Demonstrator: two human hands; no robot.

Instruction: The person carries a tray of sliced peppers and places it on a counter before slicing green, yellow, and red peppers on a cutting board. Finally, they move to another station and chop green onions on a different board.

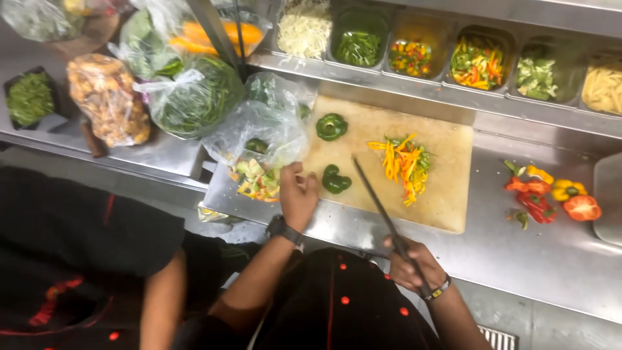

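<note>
My left hand (298,194) rests at the left edge of the beige cutting board (447,194), fingers curled, right beside a green pepper half (336,180). Whether it grips the clear bag of pepper scraps (259,139) next to it I cannot tell. A second green pepper piece (331,126) lies farther back on the board. My right hand (414,262) holds a long knife (376,201) by the handle, its blade angled up over the board. A pile of sliced orange, yellow and green pepper strips (405,165) lies mid-board.
Metal inset pans (414,55) with chopped vegetables line the back of the steel counter (538,253). Red, yellow and orange pepper pieces (551,194) lie at right. Bags of greens (191,97) and fried food (107,97) stand at left. Another person in black (71,259) stands at left.
</note>
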